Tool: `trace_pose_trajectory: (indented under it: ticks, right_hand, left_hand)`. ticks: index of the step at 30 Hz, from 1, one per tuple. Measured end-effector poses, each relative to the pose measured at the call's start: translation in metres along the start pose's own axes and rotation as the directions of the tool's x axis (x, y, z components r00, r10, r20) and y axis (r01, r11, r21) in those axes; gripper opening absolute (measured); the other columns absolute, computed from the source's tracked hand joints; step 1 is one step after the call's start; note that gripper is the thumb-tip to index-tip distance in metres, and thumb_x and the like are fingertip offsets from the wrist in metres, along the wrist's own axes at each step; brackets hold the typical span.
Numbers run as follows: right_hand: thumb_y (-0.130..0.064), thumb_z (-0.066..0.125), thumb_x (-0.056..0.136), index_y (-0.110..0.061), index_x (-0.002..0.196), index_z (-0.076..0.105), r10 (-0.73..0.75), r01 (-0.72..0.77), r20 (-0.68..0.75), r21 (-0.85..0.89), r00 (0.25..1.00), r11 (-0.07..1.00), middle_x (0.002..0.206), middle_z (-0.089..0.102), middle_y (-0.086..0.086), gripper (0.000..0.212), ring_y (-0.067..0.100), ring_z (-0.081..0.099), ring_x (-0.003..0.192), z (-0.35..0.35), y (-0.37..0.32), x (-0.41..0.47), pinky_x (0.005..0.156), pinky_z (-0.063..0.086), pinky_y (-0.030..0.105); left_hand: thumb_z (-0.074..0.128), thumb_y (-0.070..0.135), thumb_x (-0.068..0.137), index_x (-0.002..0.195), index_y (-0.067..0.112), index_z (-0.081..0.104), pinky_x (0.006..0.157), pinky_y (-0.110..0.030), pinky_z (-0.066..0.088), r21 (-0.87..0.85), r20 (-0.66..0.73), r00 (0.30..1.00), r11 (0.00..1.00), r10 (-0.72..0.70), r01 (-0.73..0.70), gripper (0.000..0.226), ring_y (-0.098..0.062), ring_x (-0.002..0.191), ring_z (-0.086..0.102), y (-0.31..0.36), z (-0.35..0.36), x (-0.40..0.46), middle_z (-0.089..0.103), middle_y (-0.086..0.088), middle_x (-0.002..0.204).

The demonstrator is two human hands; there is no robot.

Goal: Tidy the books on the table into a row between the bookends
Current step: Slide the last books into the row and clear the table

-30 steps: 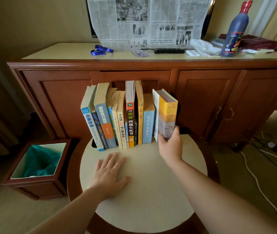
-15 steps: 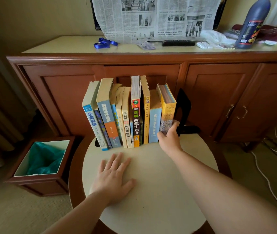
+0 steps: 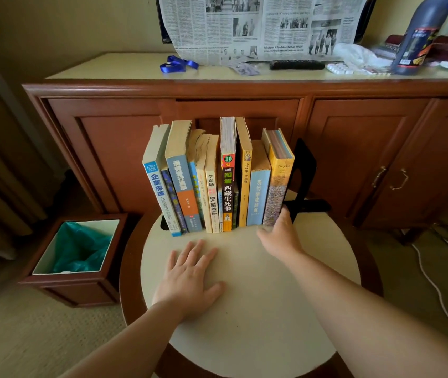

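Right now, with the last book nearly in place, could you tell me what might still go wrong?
1. The right hand touches the foot of the yellow book; a careless withdrawal might tip it out of the row.
2. The left books lean, so the row may slump.
3. The black bookend stands near the table rim; a hard push could slide it off.

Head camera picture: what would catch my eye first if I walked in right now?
Probably the row of books standing upright at the back of the round table, with a black bookend at its right end. Next, the two bare hands: the left hand lies flat on the tabletop, while the right hand touches the foot of the yellow book at the row's right end.
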State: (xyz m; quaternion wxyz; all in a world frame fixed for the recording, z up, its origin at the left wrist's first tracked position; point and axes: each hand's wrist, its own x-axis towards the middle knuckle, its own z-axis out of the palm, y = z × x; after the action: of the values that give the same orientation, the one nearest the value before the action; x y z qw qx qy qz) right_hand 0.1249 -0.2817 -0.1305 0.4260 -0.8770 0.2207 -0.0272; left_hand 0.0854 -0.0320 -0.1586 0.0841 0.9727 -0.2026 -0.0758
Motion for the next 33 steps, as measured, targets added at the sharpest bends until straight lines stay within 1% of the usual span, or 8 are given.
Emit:
trace_pose_trajectory:
  ticks: [2,8,13,16,21,24,27,33]
  right_hand:
    - [-0.027,0.067,0.095,-0.017,0.165,0.005,0.002,-0.003,-0.015,-0.064,1.0,0.998,0.171,0.019,0.003,0.094,0.026,0.03,0.153,0.008,0.009,-0.016,0.118,0.034,0.04]
    - [-0.044,0.051,0.099,-0.014,0.159,0.033,-0.18,0.136,-0.056,-0.452,0.982,0.881,0.169,0.025,0.008,0.07,0.024,0.018,0.156,0.031,0.035,-0.065,0.126,0.014,0.038]
    - [-0.05,0.022,0.106,-0.008,0.165,0.003,-0.119,0.139,0.075,-0.647,0.99,0.75,0.173,-0.007,0.012,0.075,0.029,-0.01,0.159,0.053,0.026,-0.092,0.127,-0.004,0.053]
    - [-0.053,0.018,0.104,-0.018,0.166,-0.001,-0.217,0.31,0.221,-0.642,0.951,0.702,0.173,-0.012,0.004,0.073,0.022,-0.016,0.158,0.055,0.025,-0.093,0.125,-0.01,0.055]
    - [-0.066,0.015,0.098,-0.028,0.166,0.002,-0.265,0.352,0.232,-0.647,0.936,0.677,0.173,-0.012,-0.002,0.078,0.015,-0.016,0.158,0.054,0.03,-0.09,0.126,-0.008,0.053]
    - [-0.066,0.013,0.1,-0.029,0.166,-0.002,-0.273,0.368,0.248,-0.654,0.93,0.661,0.173,-0.014,-0.003,0.076,0.016,-0.017,0.158,0.052,0.029,-0.092,0.127,-0.006,0.053]
    - [-0.064,0.013,0.103,-0.028,0.165,-0.004,-0.252,0.363,0.261,-0.663,0.932,0.655,0.172,-0.015,-0.003,0.074,0.015,-0.017,0.158,0.05,0.027,-0.093,0.127,-0.005,0.052]
    - [-0.07,-0.012,0.083,-0.029,0.166,-0.002,-0.243,0.348,0.249,-0.673,0.938,0.653,0.173,-0.013,-0.004,0.093,0.015,-0.014,0.158,0.052,0.025,-0.091,0.128,-0.003,0.051]
  left_hand:
    - [0.033,0.075,0.096,0.164,0.044,0.004,0.129,-0.05,-0.01,-0.006,0.0,1.0,1.0,-0.003,0.003,0.081,-0.017,0.158,-0.021,0.001,-0.001,-0.001,-0.011,0.009,0.174]
    - [0.038,0.077,0.093,0.162,0.045,0.017,0.13,-0.046,-0.007,-0.094,-0.051,0.998,0.995,-0.027,0.022,0.079,-0.014,0.16,-0.009,0.001,-0.002,-0.004,0.002,0.011,0.174]
    - [0.039,0.056,0.106,0.158,0.041,0.035,0.131,-0.042,0.001,-0.225,-0.117,0.993,0.974,-0.033,0.006,0.055,-0.011,0.159,0.005,-0.001,-0.002,-0.002,0.02,0.011,0.172]
    - [0.04,0.045,0.109,0.154,0.034,0.045,0.129,-0.035,0.006,-0.289,-0.146,0.988,0.957,-0.048,0.004,0.047,-0.012,0.156,0.018,-0.004,-0.007,-0.004,0.032,0.01,0.167]
    - [0.047,0.036,0.109,0.152,0.027,0.049,0.126,-0.03,0.009,-0.018,-0.208,0.958,0.979,0.196,-0.204,0.045,-0.018,0.15,0.034,-0.023,-0.028,0.005,0.047,0.004,0.158]
    - [0.049,0.018,0.107,0.164,0.024,0.027,0.121,-0.036,-0.019,0.405,-0.057,0.88,0.817,0.471,-0.411,0.061,-0.019,0.161,0.004,-0.04,-0.043,0.023,0.015,0.003,0.173]
    - [0.041,0.014,0.107,0.163,0.021,-0.013,0.118,-0.046,-0.023,0.676,0.107,0.833,0.575,0.542,-0.46,0.078,-0.019,0.153,-0.031,-0.054,-0.06,0.04,-0.025,-0.001,0.167]
    - [0.036,0.022,0.109,0.165,0.017,-0.008,0.118,-0.046,-0.025,0.818,0.217,0.734,0.291,0.644,-0.497,0.072,-0.021,0.148,-0.036,-0.068,-0.071,0.073,-0.017,-0.004,0.172]
